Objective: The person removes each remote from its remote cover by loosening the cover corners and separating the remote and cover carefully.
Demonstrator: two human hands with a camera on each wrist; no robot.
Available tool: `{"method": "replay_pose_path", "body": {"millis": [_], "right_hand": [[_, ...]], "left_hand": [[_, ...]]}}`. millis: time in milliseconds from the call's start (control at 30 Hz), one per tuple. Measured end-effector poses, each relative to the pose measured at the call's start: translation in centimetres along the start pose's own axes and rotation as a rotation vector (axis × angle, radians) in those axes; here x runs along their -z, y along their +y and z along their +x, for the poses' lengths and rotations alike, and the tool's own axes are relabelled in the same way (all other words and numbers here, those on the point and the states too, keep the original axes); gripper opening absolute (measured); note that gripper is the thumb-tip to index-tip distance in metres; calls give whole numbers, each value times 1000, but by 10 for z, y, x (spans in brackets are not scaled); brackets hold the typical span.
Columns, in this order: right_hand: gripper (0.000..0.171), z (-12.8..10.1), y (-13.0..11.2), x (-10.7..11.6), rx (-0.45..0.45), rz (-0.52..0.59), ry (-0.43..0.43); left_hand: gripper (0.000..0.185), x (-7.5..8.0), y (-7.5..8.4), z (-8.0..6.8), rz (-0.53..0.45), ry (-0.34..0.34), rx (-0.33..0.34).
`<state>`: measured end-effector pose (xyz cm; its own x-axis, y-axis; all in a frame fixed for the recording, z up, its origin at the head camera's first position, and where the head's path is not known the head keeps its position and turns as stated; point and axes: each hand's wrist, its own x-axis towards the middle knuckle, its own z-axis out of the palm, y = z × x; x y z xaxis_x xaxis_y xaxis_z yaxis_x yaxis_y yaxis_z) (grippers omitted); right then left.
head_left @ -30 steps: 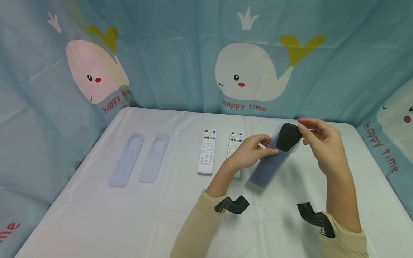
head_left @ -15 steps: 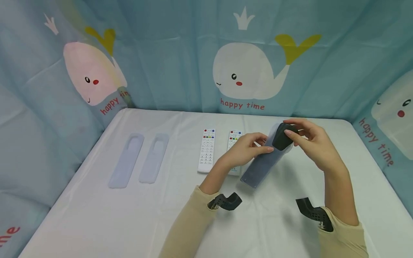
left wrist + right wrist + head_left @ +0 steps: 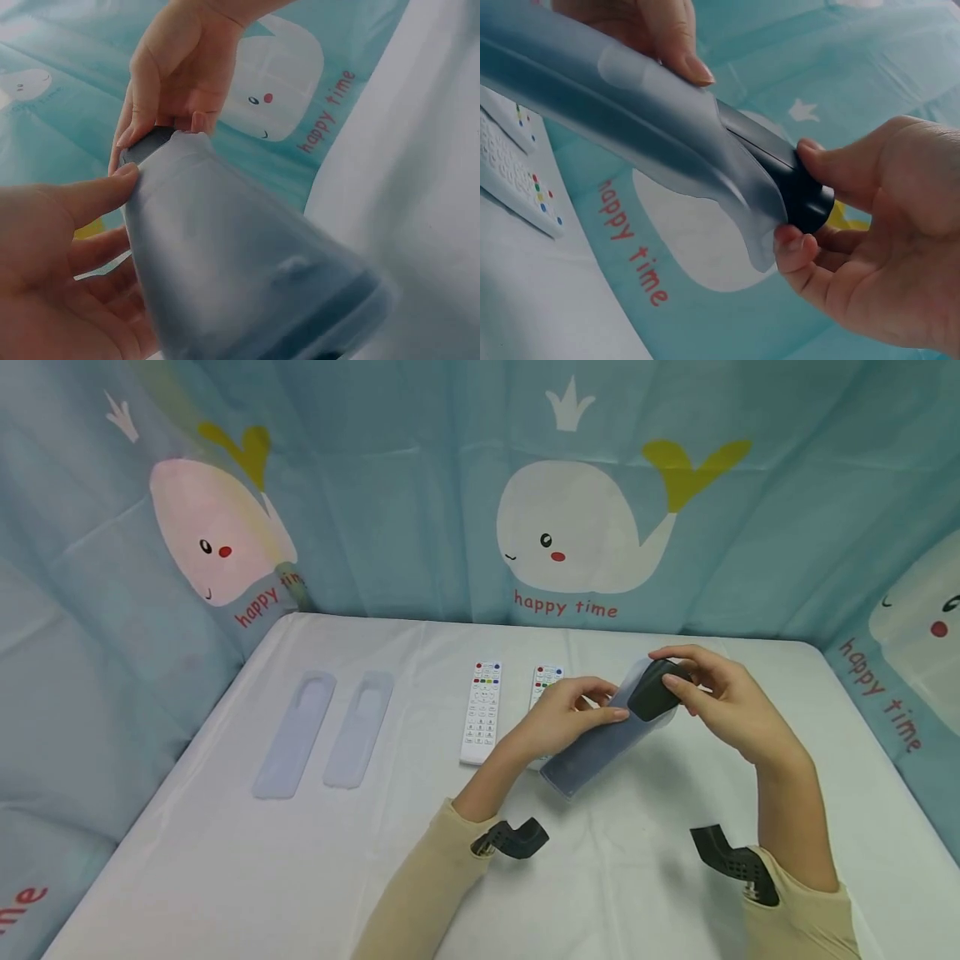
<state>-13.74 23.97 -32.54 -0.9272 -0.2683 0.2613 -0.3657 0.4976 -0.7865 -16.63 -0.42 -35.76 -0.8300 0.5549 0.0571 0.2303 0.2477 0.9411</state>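
Observation:
A black remote control [image 3: 654,693] sits mostly inside a translucent silicone cover [image 3: 592,752], its dark end showing at the cover's opening. My left hand [image 3: 566,714] pinches the cover's side between thumb and fingers, near that opening. With thumb and fingers, my right hand [image 3: 723,697] grips the exposed end of the remote; in the right wrist view a fingertip [image 3: 795,251] of it also touches the cover's loose lip. Both are held tilted above the table. The remote's face is hidden from the wrist cameras.
Two white remotes, a full one [image 3: 481,714] and one [image 3: 546,681] partly behind my left hand, lie on the white table [image 3: 300,877]. Two more translucent covers [image 3: 295,735] lie side by side at the left. A whale-print curtain [image 3: 420,527] hangs behind.
The remote and cover have swung to a flatter slant, their lower end moving left. My right hand has shifted left and come further over the remote's end.

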Motion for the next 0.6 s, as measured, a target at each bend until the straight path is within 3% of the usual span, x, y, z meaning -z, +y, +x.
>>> {"method": "replay_pose_path", "body": {"millis": [200, 467, 600], "right_hand": [[30, 0, 0, -1, 10, 13, 45], [32, -2, -1, 2, -37, -12, 89], [32, -3, 1, 5, -55, -5, 105]], "left_hand": [[37, 0, 1, -4, 60, 94, -52], [40, -6, 2, -12, 348, 126, -156], [42, -9, 2, -13, 383, 144, -180]]}}
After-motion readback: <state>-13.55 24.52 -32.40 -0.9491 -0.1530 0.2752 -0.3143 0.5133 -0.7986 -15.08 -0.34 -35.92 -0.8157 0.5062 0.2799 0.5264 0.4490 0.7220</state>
